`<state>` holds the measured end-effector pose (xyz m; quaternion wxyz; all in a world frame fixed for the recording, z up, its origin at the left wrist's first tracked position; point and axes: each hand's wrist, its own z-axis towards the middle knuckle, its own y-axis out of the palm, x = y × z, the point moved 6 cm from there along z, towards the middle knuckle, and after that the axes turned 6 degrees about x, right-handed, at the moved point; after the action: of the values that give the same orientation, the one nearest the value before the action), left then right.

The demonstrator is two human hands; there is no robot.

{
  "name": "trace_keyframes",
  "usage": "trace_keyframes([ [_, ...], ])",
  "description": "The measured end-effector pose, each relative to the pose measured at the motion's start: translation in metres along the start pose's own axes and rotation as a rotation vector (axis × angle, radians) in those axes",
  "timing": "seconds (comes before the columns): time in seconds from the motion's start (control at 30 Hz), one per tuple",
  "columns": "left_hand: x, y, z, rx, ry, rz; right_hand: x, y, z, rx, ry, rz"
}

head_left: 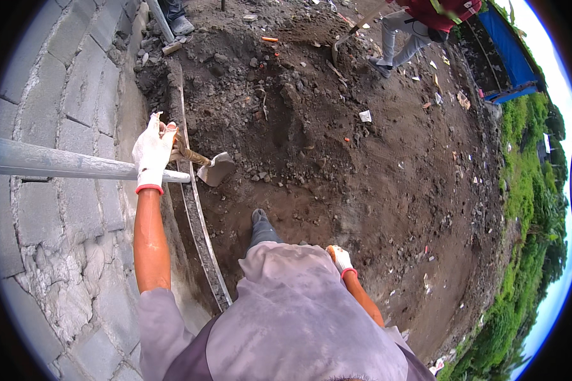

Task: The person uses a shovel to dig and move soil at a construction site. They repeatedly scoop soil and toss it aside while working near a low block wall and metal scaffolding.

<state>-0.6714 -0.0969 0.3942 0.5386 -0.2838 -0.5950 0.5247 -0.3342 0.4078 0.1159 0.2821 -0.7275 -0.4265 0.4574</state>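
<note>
My left hand (152,149), in a white glove with a red cuff, is closed round the grip end of a shovel beside the block wall. The shovel (216,170) has a brown wooden handle and a metal blade, which is over the dark soil. A grey pole (63,159) passes behind my left wrist, its end near the plank edge. My right hand (340,259), in a similar glove with soiled fingertips, hangs low by my right side over the soil. Its fingers are mostly turned away, so their grip does not show.
A grey block wall (76,127) rises close on my left. A narrow plank (200,241) runs along a trench at its foot. Rubble and litter cover the soil (400,190). A person in red (403,38) with a long-handled tool stands far right; another person's shoe (182,26) shows far left.
</note>
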Motion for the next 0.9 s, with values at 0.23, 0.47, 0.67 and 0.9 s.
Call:
trace_keyframes([
  [0.23,0.064,0.017,-0.010,-0.165,0.191,-0.171,-0.017,-0.019,0.025,-0.007,0.065,-0.044],
  [0.47,0.113,0.026,-0.030,-0.167,0.293,-0.181,-0.033,-0.021,0.060,-0.112,-0.178,-0.232],
  [0.67,0.119,0.027,-0.049,-0.147,0.242,-0.249,-0.037,-0.026,0.121,-0.094,-0.240,-0.213],
  [0.9,0.093,0.017,-0.066,-0.029,-0.101,-0.266,-0.039,-0.037,0.225,-0.275,-0.044,0.075],
])
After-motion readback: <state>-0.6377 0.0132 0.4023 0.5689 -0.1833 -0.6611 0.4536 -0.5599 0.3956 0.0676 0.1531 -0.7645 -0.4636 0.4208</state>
